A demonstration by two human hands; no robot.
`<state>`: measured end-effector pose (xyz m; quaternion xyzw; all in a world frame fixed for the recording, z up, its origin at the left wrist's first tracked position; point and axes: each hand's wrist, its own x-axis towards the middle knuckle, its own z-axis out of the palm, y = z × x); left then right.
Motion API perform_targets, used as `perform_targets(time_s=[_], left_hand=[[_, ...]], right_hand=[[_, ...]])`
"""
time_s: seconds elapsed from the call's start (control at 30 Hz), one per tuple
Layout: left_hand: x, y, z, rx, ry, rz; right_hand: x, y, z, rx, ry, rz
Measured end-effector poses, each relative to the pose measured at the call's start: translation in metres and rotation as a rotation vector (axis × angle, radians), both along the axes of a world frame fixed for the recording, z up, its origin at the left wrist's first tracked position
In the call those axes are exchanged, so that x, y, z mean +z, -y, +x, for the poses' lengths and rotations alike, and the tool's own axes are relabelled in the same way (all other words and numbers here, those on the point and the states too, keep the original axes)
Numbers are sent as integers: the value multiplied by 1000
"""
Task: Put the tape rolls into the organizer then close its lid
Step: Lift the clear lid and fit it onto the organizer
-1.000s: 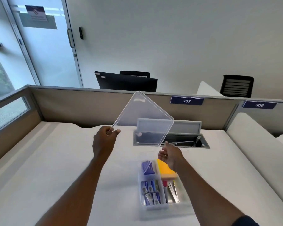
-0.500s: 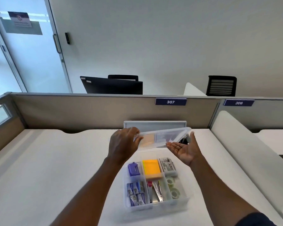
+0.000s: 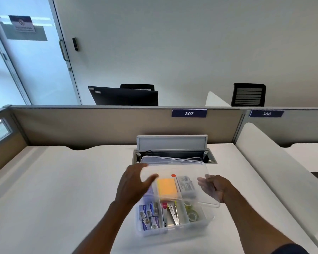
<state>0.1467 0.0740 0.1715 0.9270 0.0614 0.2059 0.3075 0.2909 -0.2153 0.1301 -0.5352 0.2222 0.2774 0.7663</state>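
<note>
A clear plastic organizer (image 3: 174, 231) sits on the white desk in front of me. Two clear tape rolls (image 3: 192, 214) lie in its right front compartment. The transparent lid (image 3: 184, 169) hovers tilted over the organizer's far half, with its near edge raised. My left hand (image 3: 134, 184) grips the lid's left edge. My right hand (image 3: 216, 186) holds the lid's right edge from below. Under the lid I see an orange note pad (image 3: 167, 186) and a grey box.
Blue staple boxes (image 3: 149, 214) and a metal stapler tool (image 3: 173, 213) fill the organizer's other front compartments. An open cable hatch (image 3: 173, 143) stands behind it. A beige partition (image 3: 99, 123) backs the desk and a white divider (image 3: 268, 162) runs along the right.
The lid has swung down from upright to nearly flat over the organizer. Both hands came lower and nearer with it.
</note>
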Motion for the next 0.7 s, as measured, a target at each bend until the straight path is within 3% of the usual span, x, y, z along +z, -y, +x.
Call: perform_targets(time_s=[0.1,0.17,0.27,0.47,0.7], left_hand=[[-16,-16,4,339,-277,-331],[-32,-22,3,373,-510,-451],[-50,-19,-4,344,-537,-585],[-64,-7,-2,384,-544,-397],[-85,-5,-3,441,-543,-341]], right_hand=[[-6,1,-2,17,35,-94],[-7,0,-2,41,69,-146],[-7,-4,-1,120,117,-229],[-13,-13,-3,212,245,-465],[-42,-20,-2,310,611,-1143]])
